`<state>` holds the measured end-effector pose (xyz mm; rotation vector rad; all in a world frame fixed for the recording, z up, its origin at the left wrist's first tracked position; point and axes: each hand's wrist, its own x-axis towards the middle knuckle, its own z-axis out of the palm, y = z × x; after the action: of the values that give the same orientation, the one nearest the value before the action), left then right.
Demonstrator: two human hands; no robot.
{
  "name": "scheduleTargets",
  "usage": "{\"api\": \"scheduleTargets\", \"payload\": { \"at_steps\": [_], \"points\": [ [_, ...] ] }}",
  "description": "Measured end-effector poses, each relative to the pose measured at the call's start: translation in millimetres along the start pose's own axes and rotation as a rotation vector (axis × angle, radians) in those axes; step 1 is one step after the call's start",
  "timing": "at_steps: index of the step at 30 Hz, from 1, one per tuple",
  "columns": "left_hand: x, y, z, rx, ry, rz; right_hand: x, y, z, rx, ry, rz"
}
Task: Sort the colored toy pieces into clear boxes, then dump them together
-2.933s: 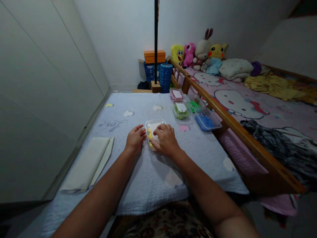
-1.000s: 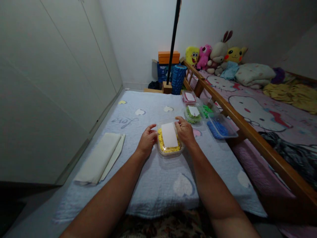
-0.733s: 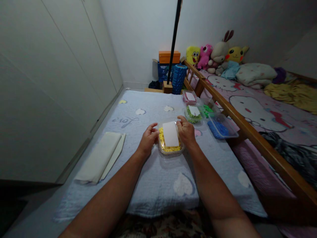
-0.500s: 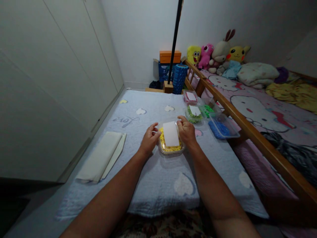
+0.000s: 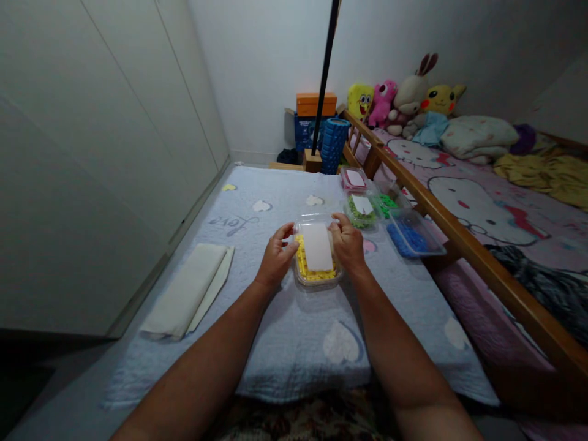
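Note:
Between my hands is a clear lidded plastic container [image 5: 316, 278] filled with small yellow pieces, too small to name. A white paper label [image 5: 318, 246] lies on top of it. My left hand [image 5: 277, 254] grips the container's left side, thumb near the lid edge and fingers along the far left corner. At the upper right edge, my right hand [image 5: 347, 242] is closed on the rim, its thumb and curled fingers at the lid. The container's far side stands slightly raised toward the hands, and the lid seems to sit over it.
Right of centre stand containers with pink pieces [image 5: 353, 180], light green pieces [image 5: 361, 212], green pieces [image 5: 386, 205] and blue pieces [image 5: 407, 240]. Folded cream cloth or paper [image 5: 186, 291] lies on the left. A wooden bed rail [image 5: 441, 202] borders the right; a black pole [image 5: 324, 79] stands behind.
The far edge of the container's lid shows slightly higher between my hands. Both hands have shifted only a little; the other containers have stayed in place.

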<state>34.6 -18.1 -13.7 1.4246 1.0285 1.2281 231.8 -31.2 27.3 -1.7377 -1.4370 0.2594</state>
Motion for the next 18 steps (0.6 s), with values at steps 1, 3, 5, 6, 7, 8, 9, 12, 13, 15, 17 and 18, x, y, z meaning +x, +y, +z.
{"api": "scheduleTargets", "payload": {
  "at_steps": [1,3,5,6,7,8,9,12,13,15,17,18],
  "points": [
    [0.4,-0.7,-0.5,0.0,-0.01,-0.004,-0.1,-0.8,-0.3,-0.009,-0.002,0.004],
    [1.4,-1.7,-1.8,0.022,-0.026,-0.003,-0.1,-2.3,-0.9,-0.031,-0.006,0.014],
    [2.6,-1.7,-3.6,0.069,-0.031,0.01,0.1,-3.6,-1.5,-0.048,-0.008,0.022],
    [3.0,-1.2,-4.5,0.096,-0.032,0.019,0.2,-4.0,-1.7,-0.051,-0.008,0.023],
    [3.4,-0.4,-5.3,0.12,-0.03,0.029,0.3,-4.2,-1.9,-0.049,-0.007,0.02],
    [3.5,0.6,-6.0,0.137,-0.025,0.039,0.6,-4.0,-2.0,-0.043,-0.007,0.015],
    [3.5,1.6,-6.5,0.146,-0.019,0.047,1.0,-3.5,-2.0,-0.032,-0.009,0.008],
    [2.7,4.2,-7.0,0.126,-0.007,0.038,2.9,0.6,-1.8,0.025,-0.03,-0.009],
    [2.4,4.6,-7.0,0.107,-0.007,0.024,3.9,2.7,-1.9,0.06,-0.046,-0.008],
    [1.6,5.0,-6.8,0.069,-0.012,-0.009,5.7,7.8,-3.6,0.145,-0.083,-0.008],
    [0.8,5.1,-6.4,0.042,-0.015,-0.033,6.9,12.7,-7.6,0.198,-0.116,-0.013],
    [0.3,5.2,-6.1,0.031,-0.016,-0.042,7.0,14.6,-10.6,0.201,-0.139,-0.017]
  ]
}}
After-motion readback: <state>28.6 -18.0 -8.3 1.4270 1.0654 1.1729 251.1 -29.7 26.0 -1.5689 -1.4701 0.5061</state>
